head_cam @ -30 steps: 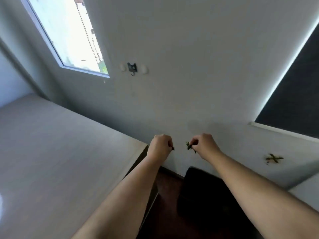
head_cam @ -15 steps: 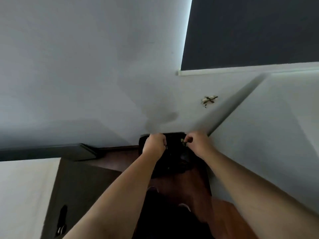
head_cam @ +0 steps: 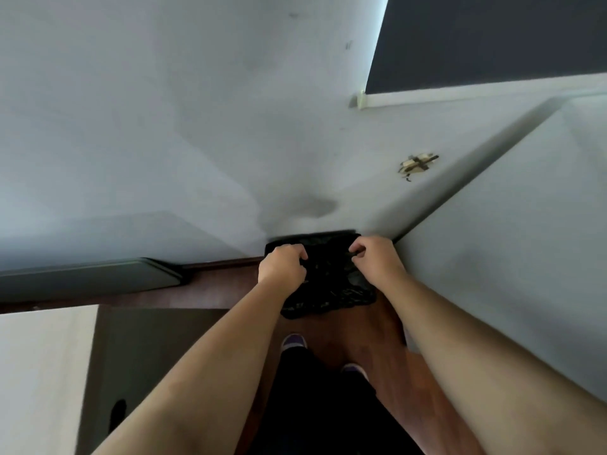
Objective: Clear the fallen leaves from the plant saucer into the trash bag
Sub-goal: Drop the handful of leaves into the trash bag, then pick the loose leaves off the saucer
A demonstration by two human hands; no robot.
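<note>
The black trash bag (head_cam: pixel 331 290) lines a bin on the floor against the wall corner. Both my hands hover over its open mouth. My left hand (head_cam: pixel 283 265) is a closed fist above the bag's left side, and I cannot see whether anything is inside it. My right hand (head_cam: pixel 374 254) is pinched shut above the bag's right side; the small leaves it carries are hidden by the fingers and lost against the dark bag. The plant saucer is out of view.
A light wooden tabletop (head_cam: pixel 42 372) lies at lower left, with a dark panel (head_cam: pixel 157 356) beside it. A pale wall (head_cam: pixel 512 241) closes in on the right. My shoes (head_cam: pixel 294 341) stand on the brown floor (head_cam: pixel 371 336) behind the bag.
My view swung from the table and window down to the floor corner. Both hands moved down over the trash bag; the green leaves seen in my right fingers no longer show.
</note>
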